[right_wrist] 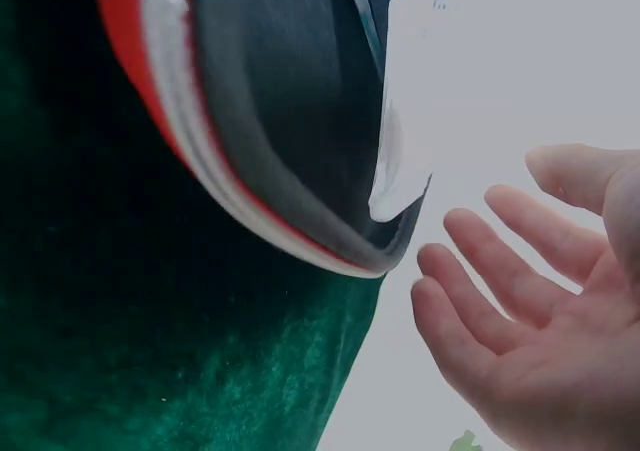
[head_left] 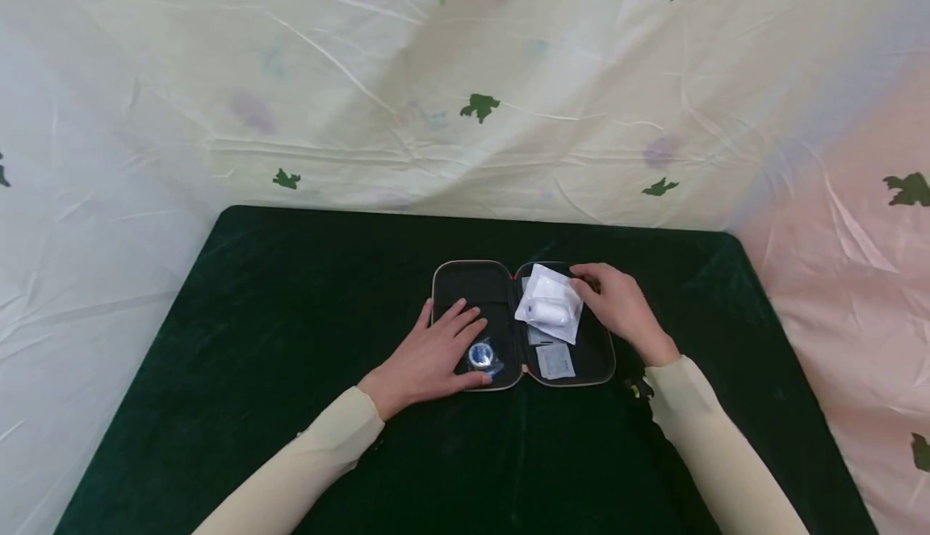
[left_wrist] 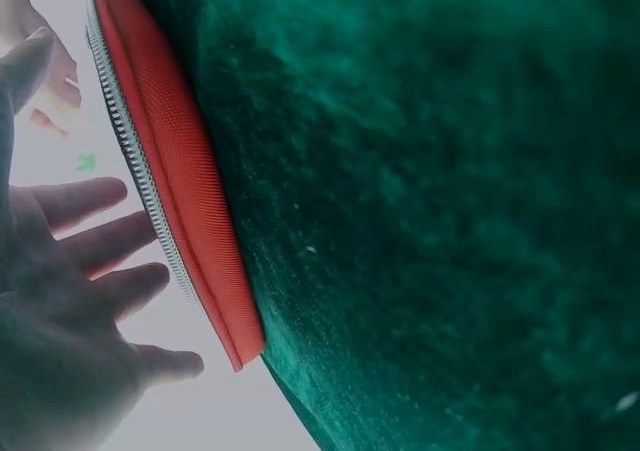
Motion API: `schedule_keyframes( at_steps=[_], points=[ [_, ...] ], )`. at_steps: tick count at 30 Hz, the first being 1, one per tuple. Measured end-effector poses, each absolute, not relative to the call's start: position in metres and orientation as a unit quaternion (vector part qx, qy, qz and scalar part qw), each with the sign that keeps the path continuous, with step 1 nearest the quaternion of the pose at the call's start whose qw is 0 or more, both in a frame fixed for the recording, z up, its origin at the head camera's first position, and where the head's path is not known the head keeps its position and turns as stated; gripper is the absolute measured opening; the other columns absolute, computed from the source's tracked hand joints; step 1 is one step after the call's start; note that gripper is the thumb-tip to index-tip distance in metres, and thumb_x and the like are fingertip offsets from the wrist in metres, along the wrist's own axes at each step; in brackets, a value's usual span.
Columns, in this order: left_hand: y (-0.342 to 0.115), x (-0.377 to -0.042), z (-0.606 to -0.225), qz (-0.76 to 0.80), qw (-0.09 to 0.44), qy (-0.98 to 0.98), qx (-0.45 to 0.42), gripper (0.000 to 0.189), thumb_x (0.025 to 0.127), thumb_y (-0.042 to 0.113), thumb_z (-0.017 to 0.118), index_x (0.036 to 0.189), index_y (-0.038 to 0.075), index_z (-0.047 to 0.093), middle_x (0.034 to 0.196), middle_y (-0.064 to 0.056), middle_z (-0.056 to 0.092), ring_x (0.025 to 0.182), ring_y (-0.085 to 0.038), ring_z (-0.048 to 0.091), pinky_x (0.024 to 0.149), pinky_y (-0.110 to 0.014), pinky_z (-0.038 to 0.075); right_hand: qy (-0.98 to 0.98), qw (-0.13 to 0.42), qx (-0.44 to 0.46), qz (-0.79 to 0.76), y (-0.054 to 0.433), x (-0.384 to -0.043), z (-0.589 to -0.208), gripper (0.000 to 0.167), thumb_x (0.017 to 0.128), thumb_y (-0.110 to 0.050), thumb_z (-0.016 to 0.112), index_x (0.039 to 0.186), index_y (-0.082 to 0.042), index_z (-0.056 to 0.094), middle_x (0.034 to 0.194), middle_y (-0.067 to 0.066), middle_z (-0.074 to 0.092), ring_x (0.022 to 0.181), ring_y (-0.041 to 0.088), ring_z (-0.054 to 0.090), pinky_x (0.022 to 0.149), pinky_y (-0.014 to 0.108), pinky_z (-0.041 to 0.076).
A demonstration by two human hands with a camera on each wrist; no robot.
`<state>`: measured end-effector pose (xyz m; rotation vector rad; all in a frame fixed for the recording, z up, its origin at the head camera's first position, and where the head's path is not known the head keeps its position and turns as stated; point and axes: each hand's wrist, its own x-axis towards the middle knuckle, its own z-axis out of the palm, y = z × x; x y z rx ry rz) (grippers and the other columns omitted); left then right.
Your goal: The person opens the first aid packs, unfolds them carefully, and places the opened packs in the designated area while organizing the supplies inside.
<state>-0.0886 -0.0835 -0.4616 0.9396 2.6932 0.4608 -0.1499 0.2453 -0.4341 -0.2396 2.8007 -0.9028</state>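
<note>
A red zip case point(left_wrist: 185, 151) with a black lining point(head_left: 472, 285) lies unfolded in two halves. My left hand point(head_left: 432, 357) spreads over its left half, fingers straight, at the edge and lining. Beside those fingers is a small round blue-and-white item point(head_left: 481, 355) in clear wrap. In the right half, a white sealed packet point(head_left: 550, 309) lies on top of flat packets, with a small pale square packet point(head_left: 555, 361) below it. My right hand point(head_left: 621, 301) is over the far right rim, close to the white packet, fingers loosely bent with nothing in them.
A dark green velvet cloth point(head_left: 305, 301) covers the table under the case. Pale printed fabric point(head_left: 552, 156) hangs behind the table and along both sides. Something small and dark with a yellow mark point(head_left: 638, 390) shows by the right cuff.
</note>
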Motion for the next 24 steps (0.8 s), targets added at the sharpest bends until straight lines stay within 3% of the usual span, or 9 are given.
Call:
schedule_keyframes(
  at_steps=[4,9,14,24],
  points=[
    [-0.082,-0.091,-0.463,0.152,0.123,0.922,0.333,0.082,0.095,0.071,0.056,0.156,0.017,0.047,0.164,-0.006,0.04,0.158,-0.027,0.02,0.123,-0.065,0.007,0.946,0.046,-0.092,-0.307,0.24,-0.136,-0.433,0.036,0.108,-0.021,0.057,0.138,-0.003,0.062,0.143,0.023,0.057,0.127,0.04,0.055,0.106,0.063,0.043],
    [-0.083,-0.092,-0.464,0.154,0.116,0.918,0.346,0.072,0.096,0.064,0.062,0.149,0.016,0.055,0.155,-0.007,0.052,0.154,-0.029,0.03,0.122,-0.065,0.012,0.939,0.007,-0.112,-0.324,0.23,-0.119,-0.433,0.032,0.106,-0.018,0.06,0.135,-0.004,0.065,0.139,0.02,0.061,0.124,0.038,0.057,0.104,0.063,0.045],
    [-0.085,-0.092,-0.464,0.165,0.116,0.915,0.35,0.064,0.097,0.056,0.066,0.147,0.015,0.058,0.149,-0.005,0.058,0.151,-0.027,0.037,0.123,-0.064,0.014,0.933,-0.005,-0.136,-0.334,0.218,-0.103,-0.434,0.032,0.106,-0.019,0.062,0.134,-0.006,0.065,0.138,0.018,0.062,0.123,0.036,0.059,0.104,0.062,0.046],
    [-0.089,-0.097,-0.463,0.176,0.094,0.921,0.334,0.06,0.097,0.041,0.073,0.145,0.011,0.054,0.149,-0.009,0.058,0.15,-0.028,0.039,0.122,-0.065,0.015,0.92,-0.013,-0.198,-0.337,0.195,-0.082,-0.439,0.035,0.104,-0.024,0.065,0.135,-0.007,0.066,0.139,0.012,0.065,0.131,0.031,0.059,0.106,0.057,0.047]
  ],
)
